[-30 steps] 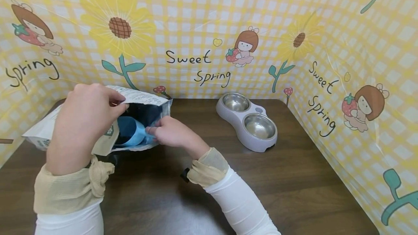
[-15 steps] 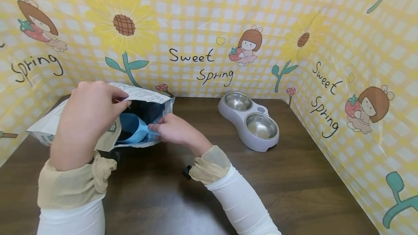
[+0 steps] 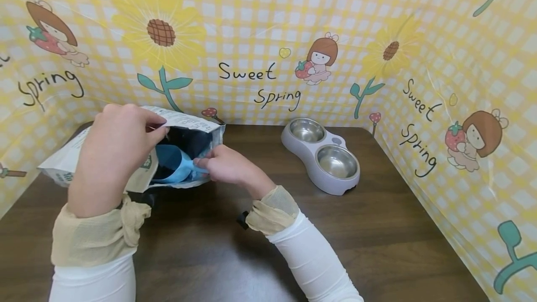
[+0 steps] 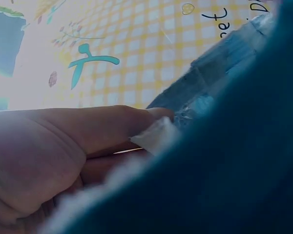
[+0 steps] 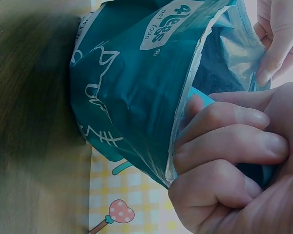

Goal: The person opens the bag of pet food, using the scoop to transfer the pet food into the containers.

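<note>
while the yellow checked backdrop (image 3: 260,22) with sunflowers and "sweet spring" lettering wrapped round behind and to both sides of the hands, the dark wooden desk (image 3: 377,246) spread beneath them. on that desk, lying on its side just under the left hand (image 3: 111,153), was a teal and white pet food bag (image 3: 67,162) with its mouth facing the right hand (image 3: 226,167); the right wrist view showed "pet food" printed on its teal face (image 5: 132,83). well off to the right of the right hand, near the back of the desk, stood a grey double feeder (image 3: 320,155) with two steel bowls, apart from everything else. the left hand was pinching the upper edge of the bag's mouth between thumb and fingers (image 4: 112,126), holding it open. the right hand was at the bag's opening with its fingers (image 5: 224,146) curled tightly round the handle of a light blue scoop (image 3: 174,167), the scoop's bowl reaching inside the bag's dark interior. both forearms wore white sleeves with beige cuffs (image 3: 272,209) at the wrists.
</note>
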A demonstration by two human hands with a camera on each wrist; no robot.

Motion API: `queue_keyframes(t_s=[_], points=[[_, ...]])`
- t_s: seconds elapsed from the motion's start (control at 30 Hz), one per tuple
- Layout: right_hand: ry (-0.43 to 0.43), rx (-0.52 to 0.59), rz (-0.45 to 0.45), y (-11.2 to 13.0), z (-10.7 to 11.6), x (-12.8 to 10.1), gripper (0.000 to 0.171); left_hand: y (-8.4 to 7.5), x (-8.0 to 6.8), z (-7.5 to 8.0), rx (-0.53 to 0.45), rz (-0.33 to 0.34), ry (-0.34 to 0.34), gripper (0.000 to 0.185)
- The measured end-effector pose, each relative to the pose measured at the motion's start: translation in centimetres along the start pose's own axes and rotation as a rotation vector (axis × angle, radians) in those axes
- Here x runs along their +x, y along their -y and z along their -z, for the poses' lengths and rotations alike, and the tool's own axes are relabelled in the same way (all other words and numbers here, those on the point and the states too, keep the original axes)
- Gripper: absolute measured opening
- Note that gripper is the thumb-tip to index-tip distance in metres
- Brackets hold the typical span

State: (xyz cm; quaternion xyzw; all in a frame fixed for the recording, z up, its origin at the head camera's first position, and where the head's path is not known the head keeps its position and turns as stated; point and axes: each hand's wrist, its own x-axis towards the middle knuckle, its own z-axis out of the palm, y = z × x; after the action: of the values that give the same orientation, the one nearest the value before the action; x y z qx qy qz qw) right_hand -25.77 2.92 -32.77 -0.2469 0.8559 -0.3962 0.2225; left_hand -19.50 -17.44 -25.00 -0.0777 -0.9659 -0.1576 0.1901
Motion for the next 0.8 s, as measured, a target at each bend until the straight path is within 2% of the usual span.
queue_keyframes(t_s=[0.37,0.6,0.8], points=[[-0.011,0.042,0.017,-0.4,0.1,0.0,0.061,-0.1,-0.2,-0.5,-0.02,0.008,-0.082,0.026],[-0.003,0.156,-0.018,-0.7,0.9,-0.3,0.053,-0.3,-0.3,-0.6,-0.006,-0.004,-0.092,0.025],[0.006,0.261,-0.031,-1.3,2.6,-1.2,0.044,-0.3,-0.2,-0.5,0.029,-0.026,-0.111,0.025]])
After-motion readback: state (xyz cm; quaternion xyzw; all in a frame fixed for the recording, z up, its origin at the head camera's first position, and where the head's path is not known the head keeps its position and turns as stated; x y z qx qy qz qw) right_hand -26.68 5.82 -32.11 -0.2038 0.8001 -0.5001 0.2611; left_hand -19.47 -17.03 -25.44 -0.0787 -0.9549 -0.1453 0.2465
